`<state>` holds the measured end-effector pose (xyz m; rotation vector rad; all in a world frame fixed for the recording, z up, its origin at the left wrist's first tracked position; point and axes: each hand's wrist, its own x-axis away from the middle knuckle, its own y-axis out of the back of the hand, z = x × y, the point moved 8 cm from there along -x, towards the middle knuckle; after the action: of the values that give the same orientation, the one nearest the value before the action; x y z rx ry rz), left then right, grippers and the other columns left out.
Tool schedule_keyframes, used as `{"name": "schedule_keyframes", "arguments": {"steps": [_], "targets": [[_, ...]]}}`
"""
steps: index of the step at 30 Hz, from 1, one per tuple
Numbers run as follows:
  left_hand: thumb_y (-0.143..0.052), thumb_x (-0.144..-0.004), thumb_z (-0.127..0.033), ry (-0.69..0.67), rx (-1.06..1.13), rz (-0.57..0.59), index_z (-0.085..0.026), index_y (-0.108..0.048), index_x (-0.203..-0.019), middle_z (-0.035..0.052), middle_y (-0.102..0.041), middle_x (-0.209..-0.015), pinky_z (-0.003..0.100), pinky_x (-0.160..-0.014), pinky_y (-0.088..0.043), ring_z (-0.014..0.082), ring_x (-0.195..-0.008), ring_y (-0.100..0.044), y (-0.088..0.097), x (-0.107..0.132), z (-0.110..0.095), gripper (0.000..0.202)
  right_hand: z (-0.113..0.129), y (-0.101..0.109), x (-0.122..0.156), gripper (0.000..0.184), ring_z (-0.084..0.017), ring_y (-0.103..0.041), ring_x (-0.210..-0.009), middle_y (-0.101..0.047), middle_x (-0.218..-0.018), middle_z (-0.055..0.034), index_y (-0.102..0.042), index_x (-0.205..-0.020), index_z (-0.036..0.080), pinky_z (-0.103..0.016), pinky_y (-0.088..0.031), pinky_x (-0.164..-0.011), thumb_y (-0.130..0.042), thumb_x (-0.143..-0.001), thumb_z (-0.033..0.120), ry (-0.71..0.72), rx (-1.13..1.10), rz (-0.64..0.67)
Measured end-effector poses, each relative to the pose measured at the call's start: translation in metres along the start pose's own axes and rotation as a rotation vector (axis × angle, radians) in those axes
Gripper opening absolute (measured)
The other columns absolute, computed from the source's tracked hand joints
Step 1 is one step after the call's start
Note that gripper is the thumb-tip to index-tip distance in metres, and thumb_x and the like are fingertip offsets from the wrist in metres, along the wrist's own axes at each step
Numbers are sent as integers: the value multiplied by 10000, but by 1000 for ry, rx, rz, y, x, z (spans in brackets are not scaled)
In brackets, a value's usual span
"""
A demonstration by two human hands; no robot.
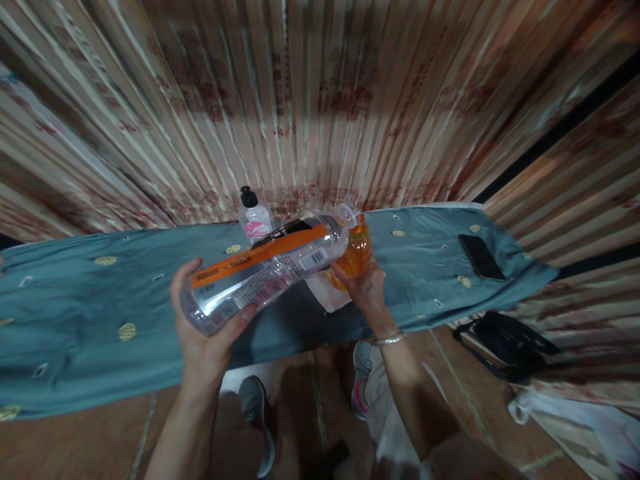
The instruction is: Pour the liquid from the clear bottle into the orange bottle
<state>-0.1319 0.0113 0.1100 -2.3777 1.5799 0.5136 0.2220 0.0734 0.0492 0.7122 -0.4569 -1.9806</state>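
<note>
- Left grip (213, 337): clasping orange-labelled clear plastic bottle (267, 267) near base, neck toward far right.
- Right grip (366, 283): grasping translucent orange bottle (359, 247).
- Risk: one-ended hold could let former slip.

Can't read anything from here: clear bottle (270, 270) has a barcode (313, 259) and label print (256, 287), all too blurred.

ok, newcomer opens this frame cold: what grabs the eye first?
Most likely the large clear bottle with its orange label band, tilted mid-frame in the left hand, its neck overlapping in view the orange container in the right hand. Next, perhaps, the black-capped bottle standing behind them near the curtain, and the dark phone lying toward the right end of the teal cloth.
</note>
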Motion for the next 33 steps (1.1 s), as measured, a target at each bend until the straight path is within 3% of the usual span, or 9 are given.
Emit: {"name": "schedule_keyframes", "arguments": {"steps": [7, 17, 25, 30, 33], "targets": [[-1105, -659, -648, 1, -15, 6, -365, -653, -1559, 40, -750, -1295, 475, -1031, -624, 319, -1151, -743, -2, 0, 0, 1046, 1, -1, 0, 812, -443, -873, -1348, -885, -1459, -172, -659, -1607, 251, -647, -757, -1121, -933, -862, 424, 12, 13, 0], [-1133, -635, -545, 1, 21, 0, -374, -682, -1499, 19, -738, -1326, 452, -1080, -577, 306, -1189, -715, -2, 0, -3, 989, 1, 0, -1, 885, -427, -855, -1395, -863, -1521, -163, -622, -1679, 255, -650, -729, -1179, -935, -865, 409, -8, 3, 46], [-1154, -626, -509, 8, 57, -5, -361, -694, -1472, 22, -754, -1276, 446, -1049, -606, 303, -1162, -733, -4, 1, -6, 974, 7, 2, -1, 824, -440, -863, -1375, -883, -1478, -164, -663, -1606, 252, -669, -737, -1156, -939, -842, 392, -33, -55, 30], [-1148, -630, -538, 20, 37, -11, -349, -691, -1464, 33, -758, -1294, 485, -1095, -609, 326, -1191, -735, -3, 1, -5, 969, 2, 0, -1, 826, -413, -877, -1351, -895, -1453, -117, -666, -1619, 302, -617, -762, -1130, -945, -851, 431, -16, -68, 24], [-1144, -628, -574, 11, 21, -15, -356, -690, -1460, 45, -747, -1317, 502, -1094, -619, 333, -1191, -739, -2, 1, -7, 973, -1, -1, -2, 835, -424, -873, -1356, -890, -1461, -126, -660, -1623, 306, -646, -754, -1137, -951, -851, 432, -21, -49, 33]]}}
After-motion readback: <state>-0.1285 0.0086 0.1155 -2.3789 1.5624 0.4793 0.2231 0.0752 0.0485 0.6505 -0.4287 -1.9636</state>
